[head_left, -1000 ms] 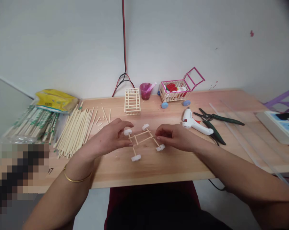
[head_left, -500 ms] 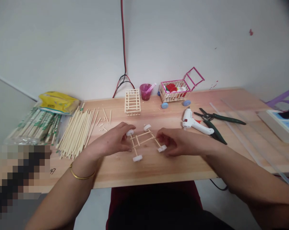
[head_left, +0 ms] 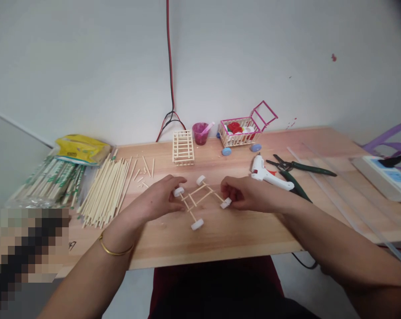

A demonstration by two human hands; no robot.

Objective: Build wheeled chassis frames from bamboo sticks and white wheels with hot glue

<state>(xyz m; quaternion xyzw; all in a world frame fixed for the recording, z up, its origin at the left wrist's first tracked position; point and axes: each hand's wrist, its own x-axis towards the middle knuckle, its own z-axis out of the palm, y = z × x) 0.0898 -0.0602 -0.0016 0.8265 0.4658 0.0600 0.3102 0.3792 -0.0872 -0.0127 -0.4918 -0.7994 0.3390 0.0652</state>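
Observation:
A small wheeled frame of thin wooden sticks [head_left: 196, 196], with white round wheels at the stick ends, lies on the table between my hands. My left hand [head_left: 169, 195] is beside its left wheel, thumb and forefinger apart on either side, the other fingers curled out of sight. My right hand [head_left: 237, 193] has its fingers bent inward, with thumb and fingertips at the right wheel [head_left: 226, 203]. The exact contact there is partly hidden. Behind the frame stands a slatted stick basket [head_left: 183, 147].
Loose sticks [head_left: 105, 190], short offcuts and packed sticks [head_left: 50, 181] lie left, under a yellow packet [head_left: 82, 148]. At the back are a purple cup [head_left: 200, 134] and a finished stick cart [head_left: 240, 133]. A glue gun [head_left: 270, 173], pliers [head_left: 307, 167] and a power strip [head_left: 387, 175] lie right.
The wheeled frame has turned slightly counterclockwise on the table. The fingers of my right hand have curled in closer to its right wheel. The whole view has shifted a little.

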